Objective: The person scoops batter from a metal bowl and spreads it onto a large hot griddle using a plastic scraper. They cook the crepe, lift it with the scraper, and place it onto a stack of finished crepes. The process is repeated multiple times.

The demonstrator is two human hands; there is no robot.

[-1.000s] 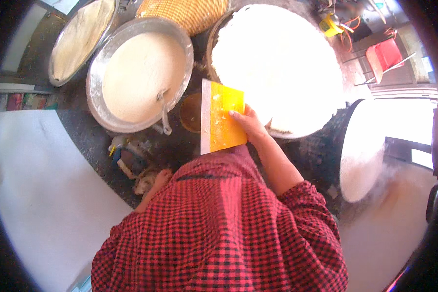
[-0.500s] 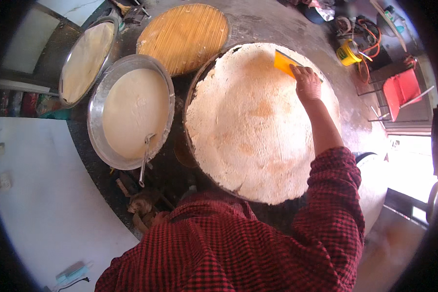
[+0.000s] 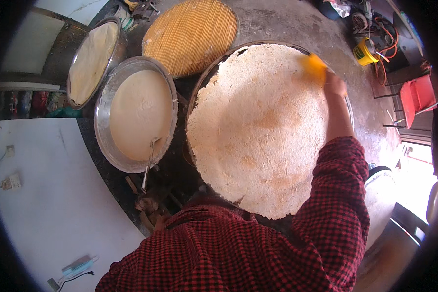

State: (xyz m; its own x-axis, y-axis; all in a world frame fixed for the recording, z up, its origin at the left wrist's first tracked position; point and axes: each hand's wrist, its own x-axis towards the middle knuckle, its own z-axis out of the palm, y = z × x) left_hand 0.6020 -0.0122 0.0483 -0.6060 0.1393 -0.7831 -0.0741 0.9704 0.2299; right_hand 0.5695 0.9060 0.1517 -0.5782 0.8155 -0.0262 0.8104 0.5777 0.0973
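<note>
My right hand (image 3: 335, 87) grips a yellow scraper (image 3: 314, 68), both smeared by motion, at the far right edge of a big round griddle (image 3: 212, 69). A wide, thin pancake (image 3: 258, 126) covers nearly all of the griddle, pale with light brown patches. Its edge is ragged, and dark metal shows along the upper left rim. To the left stands a metal basin (image 3: 104, 104) of creamy batter (image 3: 141, 114), with a ladle (image 3: 147, 170) leaning on its near side, handle outward. My left hand is not visible.
Beyond the basin lies a round slatted mat (image 3: 190, 36). A cloth-covered bowl (image 3: 92, 63) stands at far left, a white tabletop (image 3: 48, 194) nearer. Right are a yellow bucket (image 3: 365, 52), a red chair (image 3: 417, 100) and a white round container (image 3: 380, 204).
My right hand has swept the yellow scraper rightward along the far edge of the pancake. The view has shifted slightly, and the basin and ladle stay in place.
</note>
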